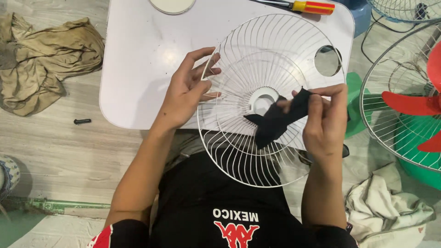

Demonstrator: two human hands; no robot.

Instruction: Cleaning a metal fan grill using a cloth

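Observation:
A round white wire fan grille (257, 59) lies tilted over the near edge of a small white table (138, 55), reaching above my lap. My left hand (188, 89) grips the grille's left rim, fingers hooked through the wires. My right hand (324, 121) pinches a black cloth (275, 121) against the wires to the right of the grille's white centre ring (264, 94). The cloth hangs down and left across the spokes.
A yellow-and-red screwdriver (312, 7) and a white disc (172, 4) lie at the table's far edge. A fan with red blades (409, 103) in a wire cage stands at right. Rags lie at far left (41, 55) and bottom right (386, 206). A small black part (82, 121) rests on the floor.

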